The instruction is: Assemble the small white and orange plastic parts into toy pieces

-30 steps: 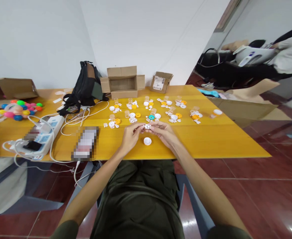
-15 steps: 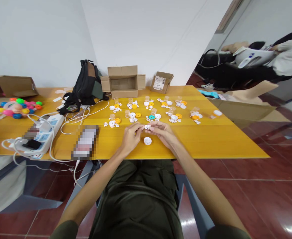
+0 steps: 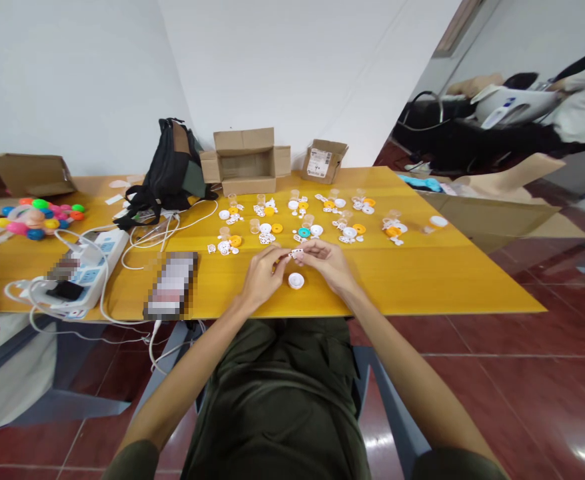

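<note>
Between my two hands is a small white plastic piece with holes [image 3: 296,254], held above the table. My left hand [image 3: 265,272] pinches its left end with thumb and fingertips. My right hand [image 3: 326,265] is closed on its right side. Just below them a round white cap-like part [image 3: 296,281] lies on the table, touched by neither hand. Beyond my fingers are a teal ring-shaped part [image 3: 304,233], a white round part [image 3: 316,231] and a clear cup [image 3: 308,221].
Groups of clear cups, orange discs [image 3: 277,228] and white pieces spread across the yellow table [image 3: 422,280]. A clear jar with a white lid [image 3: 435,224] stands right. Left are a phone [image 3: 172,285], power strip [image 3: 97,273] and backpack [image 3: 172,163]; an open carton [image 3: 247,183] stands behind.
The white piece has tilted between my fingers, so its face shows less flat than before. Both hands stay in nearly the same place, and the view has shifted slightly.
</note>
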{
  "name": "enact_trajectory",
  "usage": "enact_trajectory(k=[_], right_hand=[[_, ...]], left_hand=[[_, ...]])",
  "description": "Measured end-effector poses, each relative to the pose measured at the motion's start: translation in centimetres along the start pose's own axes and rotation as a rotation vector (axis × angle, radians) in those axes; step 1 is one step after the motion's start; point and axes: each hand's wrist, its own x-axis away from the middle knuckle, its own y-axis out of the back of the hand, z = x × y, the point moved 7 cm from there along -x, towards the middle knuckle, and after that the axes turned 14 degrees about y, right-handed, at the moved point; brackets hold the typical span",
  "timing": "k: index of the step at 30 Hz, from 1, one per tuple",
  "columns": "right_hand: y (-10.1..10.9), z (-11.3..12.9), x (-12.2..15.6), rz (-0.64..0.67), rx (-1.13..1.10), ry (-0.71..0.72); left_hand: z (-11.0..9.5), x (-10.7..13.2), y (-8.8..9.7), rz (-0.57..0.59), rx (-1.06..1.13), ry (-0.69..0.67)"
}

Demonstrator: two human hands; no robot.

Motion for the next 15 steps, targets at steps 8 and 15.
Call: enact_trajectory(k=[8, 15], right_hand=[[1.2, -0.3, 0.0, -0.106, 0.072, -0.009], [1.1, -0.5, 0.1, -0.077, 0.089, -0.009]], left_hand=[[1.9, 1.1, 4.1, 0.078, -0.048, 0.17], [3.4, 1.4, 2.8, 0.319, -0.178, 0.231]])
